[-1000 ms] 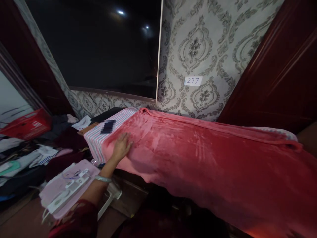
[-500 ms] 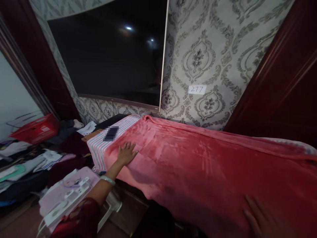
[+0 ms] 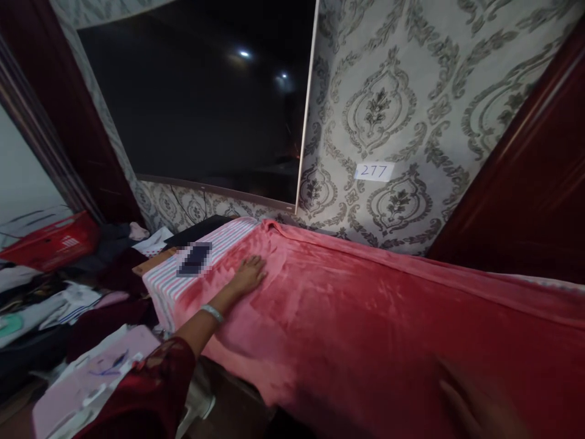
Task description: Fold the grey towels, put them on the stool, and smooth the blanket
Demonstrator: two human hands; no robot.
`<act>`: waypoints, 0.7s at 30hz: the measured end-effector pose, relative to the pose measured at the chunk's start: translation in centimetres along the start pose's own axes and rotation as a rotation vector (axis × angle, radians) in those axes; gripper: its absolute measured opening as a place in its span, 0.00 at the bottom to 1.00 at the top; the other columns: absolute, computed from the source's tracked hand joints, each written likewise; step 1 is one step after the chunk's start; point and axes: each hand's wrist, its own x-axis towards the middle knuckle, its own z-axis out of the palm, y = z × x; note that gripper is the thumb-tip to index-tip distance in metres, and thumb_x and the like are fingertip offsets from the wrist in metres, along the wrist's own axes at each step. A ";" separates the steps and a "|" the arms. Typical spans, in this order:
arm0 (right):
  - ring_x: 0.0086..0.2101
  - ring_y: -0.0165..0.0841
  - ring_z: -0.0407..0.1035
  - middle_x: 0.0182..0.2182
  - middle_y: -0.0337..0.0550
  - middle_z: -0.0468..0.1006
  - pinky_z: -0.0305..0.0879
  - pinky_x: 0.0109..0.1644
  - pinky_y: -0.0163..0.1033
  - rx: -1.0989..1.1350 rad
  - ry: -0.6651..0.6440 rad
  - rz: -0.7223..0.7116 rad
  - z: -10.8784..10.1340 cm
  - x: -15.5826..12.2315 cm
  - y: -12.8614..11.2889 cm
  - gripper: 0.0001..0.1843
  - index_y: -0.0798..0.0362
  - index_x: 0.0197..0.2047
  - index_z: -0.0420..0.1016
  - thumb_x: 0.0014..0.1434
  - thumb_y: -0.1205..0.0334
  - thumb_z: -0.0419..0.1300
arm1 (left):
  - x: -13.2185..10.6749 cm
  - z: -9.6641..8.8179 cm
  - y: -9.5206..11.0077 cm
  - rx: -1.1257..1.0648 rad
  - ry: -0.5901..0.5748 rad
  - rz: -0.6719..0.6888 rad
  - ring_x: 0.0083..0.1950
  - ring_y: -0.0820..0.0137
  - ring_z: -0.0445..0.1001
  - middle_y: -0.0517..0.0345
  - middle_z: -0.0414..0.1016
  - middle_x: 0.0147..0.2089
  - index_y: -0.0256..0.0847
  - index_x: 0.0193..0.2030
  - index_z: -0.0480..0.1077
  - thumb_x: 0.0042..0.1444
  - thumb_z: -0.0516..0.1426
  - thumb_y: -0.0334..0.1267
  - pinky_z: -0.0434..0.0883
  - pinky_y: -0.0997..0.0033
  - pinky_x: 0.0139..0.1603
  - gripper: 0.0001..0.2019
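A red plush blanket (image 3: 347,305) lies spread over a long surface, its far edge folded along the wall side. My left hand (image 3: 249,274) rests palm down on the blanket's left part, fingers laid on the plush, with nothing held. A bracelet circles that wrist. Low at the right, my right hand (image 3: 475,402) is over the blanket, dim and blurred, its fingers stretched out and apart. Whether it presses on the cloth I cannot tell. Beyond the blanket's left edge shows a striped cloth (image 3: 158,292), with a dark pixelated object (image 3: 194,259) on top.
On the wall hang a large black television (image 3: 205,110) and a paper label reading 277 (image 3: 375,171). At the left are a red basket (image 3: 68,241) and heaped clothes (image 3: 77,302). A pink board-like item (image 3: 91,372) with a power strip lies near my left sleeve.
My left hand has slid farther onto the blanket, away from me and to the right. My right hand has shifted slightly left and down. The view has moved a little.
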 end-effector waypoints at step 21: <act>0.59 0.52 0.68 0.60 0.58 0.74 0.66 0.62 0.58 -0.326 -0.149 0.015 8.3 28.5 6.2 0.28 0.57 0.65 0.71 0.68 0.55 0.47 | 25.3 2.2 0.5 -0.024 0.118 -0.027 0.73 0.53 0.61 0.39 0.58 0.74 0.40 0.73 0.57 0.64 0.55 0.40 0.61 0.54 0.71 0.31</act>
